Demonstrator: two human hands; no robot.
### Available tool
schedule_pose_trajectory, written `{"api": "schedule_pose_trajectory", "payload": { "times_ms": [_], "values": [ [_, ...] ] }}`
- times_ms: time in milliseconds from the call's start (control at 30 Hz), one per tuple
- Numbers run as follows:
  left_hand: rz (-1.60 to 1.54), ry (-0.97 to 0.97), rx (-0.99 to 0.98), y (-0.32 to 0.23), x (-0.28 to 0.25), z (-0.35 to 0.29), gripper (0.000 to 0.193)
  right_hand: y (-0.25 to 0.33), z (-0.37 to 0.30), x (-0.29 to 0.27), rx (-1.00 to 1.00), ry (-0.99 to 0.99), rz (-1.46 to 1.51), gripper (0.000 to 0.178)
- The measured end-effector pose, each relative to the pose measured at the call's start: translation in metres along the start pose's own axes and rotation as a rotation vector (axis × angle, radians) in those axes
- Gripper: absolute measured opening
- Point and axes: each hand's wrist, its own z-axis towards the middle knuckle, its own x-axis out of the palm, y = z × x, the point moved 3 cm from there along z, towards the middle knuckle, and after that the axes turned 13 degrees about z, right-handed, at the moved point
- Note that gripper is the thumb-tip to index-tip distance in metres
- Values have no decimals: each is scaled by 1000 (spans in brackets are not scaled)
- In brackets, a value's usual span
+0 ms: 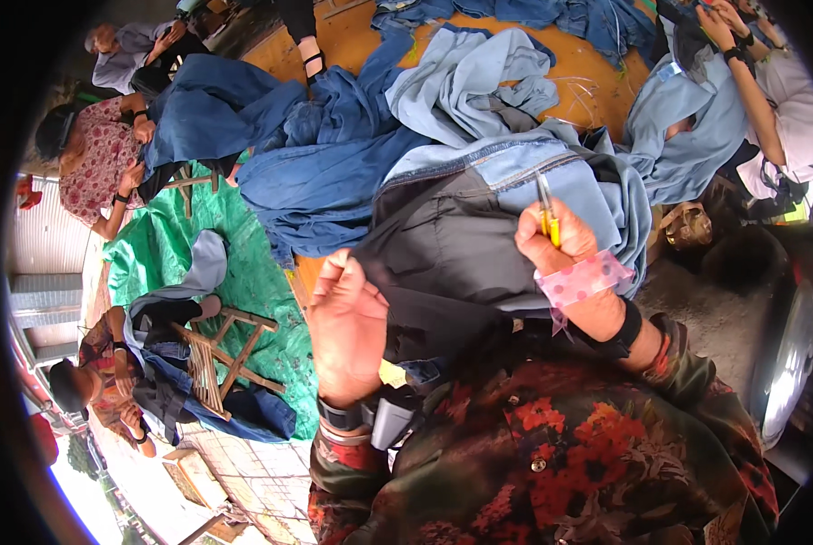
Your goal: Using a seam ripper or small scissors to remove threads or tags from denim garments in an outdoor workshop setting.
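Observation:
A light blue denim garment (pixel 597 195) lies across my lap and the table edge, with its dark grey inner side (pixel 461 232) turned up and a stitched seam along the top. My left hand (pixel 347 309) is closed, its fingertips pinching the left edge of the dark cloth. In my right hand (pixel 565 250) are small thread snips (pixel 550 222) with yellow handles, the metal blades pointing away from me over the light denim. A pink dotted band is wrapped around that hand near the wrist. Whether the snips' blades touch the cloth, I cannot tell.
Piled on the orange-brown table (pixel 588 59) are blue jeans (pixel 334 182) and a pale denim heap (pixel 470 82). Other people work on denim at left and right. A green sheet (pixel 243 218) and a wooden chair (pixel 229 354) lie left; a shiny round object (pixel 788 363) stands right.

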Motion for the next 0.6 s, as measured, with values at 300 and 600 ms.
{"api": "schedule_pose_trajectory", "payload": {
  "times_ms": [300, 600],
  "values": [
    [154, 4, -56, -26, -1, 2, 12, 8, 0, -18, -82, -41, 124, 10],
    [1158, 161, 130, -22, 16, -16, 45, 11, 0, -18, -42, -45, -43, 12]
  ]
}}
